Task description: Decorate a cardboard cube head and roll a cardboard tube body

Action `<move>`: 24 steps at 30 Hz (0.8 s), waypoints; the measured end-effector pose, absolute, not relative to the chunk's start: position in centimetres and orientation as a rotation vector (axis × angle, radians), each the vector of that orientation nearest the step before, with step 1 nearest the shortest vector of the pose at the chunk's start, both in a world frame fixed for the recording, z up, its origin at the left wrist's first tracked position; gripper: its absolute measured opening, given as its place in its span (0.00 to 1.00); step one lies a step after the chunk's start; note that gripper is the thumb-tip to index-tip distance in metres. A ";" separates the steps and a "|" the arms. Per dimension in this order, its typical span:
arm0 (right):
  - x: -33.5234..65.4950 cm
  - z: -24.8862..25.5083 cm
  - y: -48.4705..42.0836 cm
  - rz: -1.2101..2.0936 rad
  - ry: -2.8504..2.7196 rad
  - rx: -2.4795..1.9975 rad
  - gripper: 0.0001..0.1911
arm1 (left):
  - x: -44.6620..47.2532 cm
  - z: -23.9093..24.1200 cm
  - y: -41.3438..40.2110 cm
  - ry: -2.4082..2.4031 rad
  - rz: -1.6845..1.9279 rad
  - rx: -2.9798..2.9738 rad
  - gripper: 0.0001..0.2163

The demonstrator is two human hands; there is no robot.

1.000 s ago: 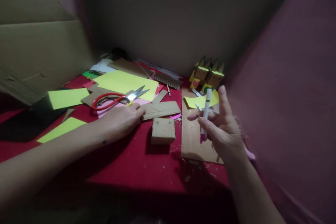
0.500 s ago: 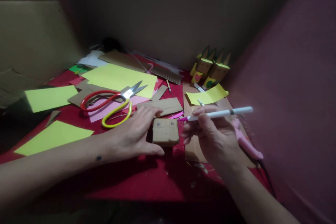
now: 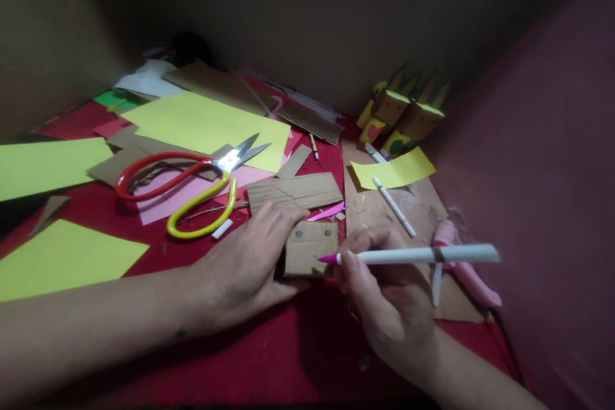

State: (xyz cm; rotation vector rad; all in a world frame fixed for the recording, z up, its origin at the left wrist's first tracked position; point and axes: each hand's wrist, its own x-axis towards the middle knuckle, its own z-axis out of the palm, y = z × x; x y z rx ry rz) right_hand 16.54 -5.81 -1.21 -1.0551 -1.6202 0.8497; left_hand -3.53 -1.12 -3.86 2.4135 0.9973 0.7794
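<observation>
left hand, fingers half-curled, holding small cardboard box toward desk's front edge, right hand, fingers pinching pink-tipped marker, cardboard figures near back right corner

Left forearm bare to frame edge; one small, dark, roundish spot towards the wrist. Right forearm likewise bare. Left hand, right hand: both bare.
</observation>
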 end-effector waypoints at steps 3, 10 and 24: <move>16.5 -1.3 -5.9 0.699 -1.723 -1.028 0.08 | -3.4 -3.8 -1.3 1.015 0.791 2.407 0.26; 16.5 -1.1 -5.9 0.718 -1.769 -1.058 0.09 | -3.3 -4.3 -1.4 1.019 0.821 2.384 0.28; 16.4 -0.9 -6.0 0.681 -1.816 -1.161 0.07 | -3.4 -4.3 -1.6 1.044 0.809 2.401 0.28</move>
